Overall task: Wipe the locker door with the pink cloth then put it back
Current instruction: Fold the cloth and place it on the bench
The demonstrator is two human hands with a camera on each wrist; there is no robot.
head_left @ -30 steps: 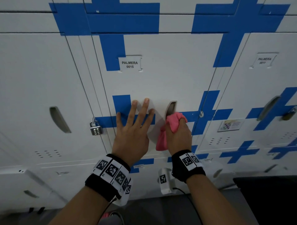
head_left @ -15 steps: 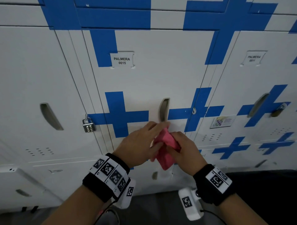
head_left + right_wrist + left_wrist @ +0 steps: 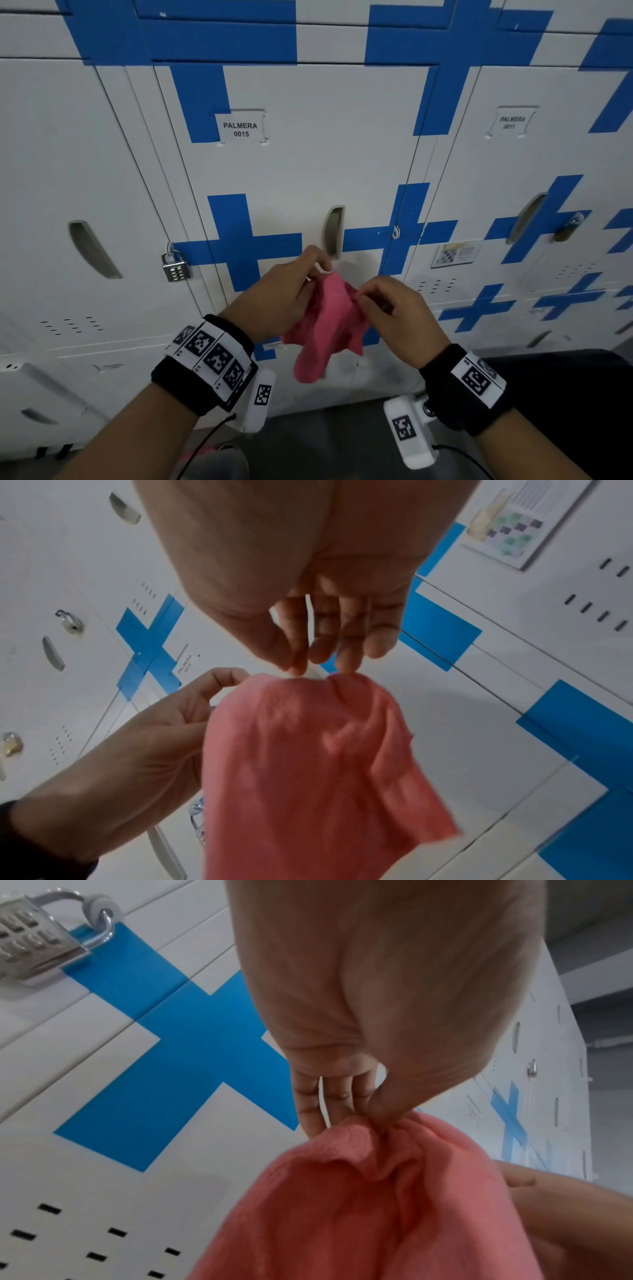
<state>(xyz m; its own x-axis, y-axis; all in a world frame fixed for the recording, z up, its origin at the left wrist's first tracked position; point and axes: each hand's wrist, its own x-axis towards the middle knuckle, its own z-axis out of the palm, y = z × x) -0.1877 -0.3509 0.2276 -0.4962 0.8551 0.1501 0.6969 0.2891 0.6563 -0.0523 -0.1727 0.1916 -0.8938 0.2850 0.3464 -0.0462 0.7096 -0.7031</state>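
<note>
Both hands held the pink cloth (image 3: 329, 329) up in front of the locker door (image 3: 325, 164), off the surface. Left hand (image 3: 277, 294) pinched the cloth's top edge between thumb and fingers (image 3: 318, 1104), with a thin white loop or tag there too; can't tell exactly what it was. Right hand (image 3: 397, 308) pinched the other part of the top edge with thumb and fingertips (image 3: 346, 658). The rest of the cloth hung loose below, apart from the door.

Step, as a guess: cloth being spread or refolded between wiping passes, or readied for putting back. Can't tell how much of the door was wiped; no visible streaks or dirt.

Next move probably calls for bunching or flattening the cloth into one hand and pressing it on the door, or carrying it back to its place. That place isn't in view. If the white loop is for hanging, it may go on a hook; not visible.

Containers: the lockers were all closed, contents hidden. The door labelled PALMERA 0015 had a recessed handle (image 3: 335, 230) just above the hands. The neighbouring door on the left carried a combination padlock (image 3: 174, 269).
</note>
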